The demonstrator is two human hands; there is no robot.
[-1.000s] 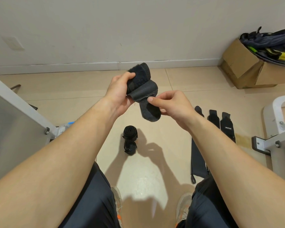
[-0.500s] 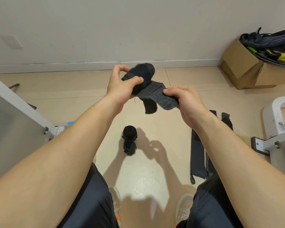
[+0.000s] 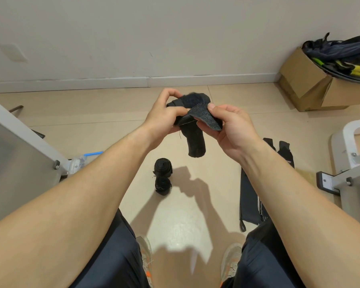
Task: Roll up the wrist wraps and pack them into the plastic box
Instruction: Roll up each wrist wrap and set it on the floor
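A black wrist wrap (image 3: 195,140) is held in the air in front of me, partly rolled, with one end hanging down. My left hand (image 3: 164,119) grips the rolled part. Its grey fastening flap (image 3: 204,117) is pinched by my right hand (image 3: 231,129). Two rolled black wraps (image 3: 163,175) lie on the floor below, one behind the other. Unrolled black wraps (image 3: 285,152) lie flat on the floor to the right, partly hidden by my right forearm. A clear plastic box (image 3: 81,161) with a blue edge shows at the left, mostly hidden by a grey panel and my left arm.
A grey panel (image 3: 15,154) on a metal frame stands at the left. A white frame with a metal foot (image 3: 330,183) stands at the right. A cardboard box (image 3: 312,86) with dark and yellow gear sits by the wall at the back right. My knees and shoes are below.
Both hands have come closer together and dropped a little. My right hand has folded the grey flap over toward the roll. The hanging end now points straight down.
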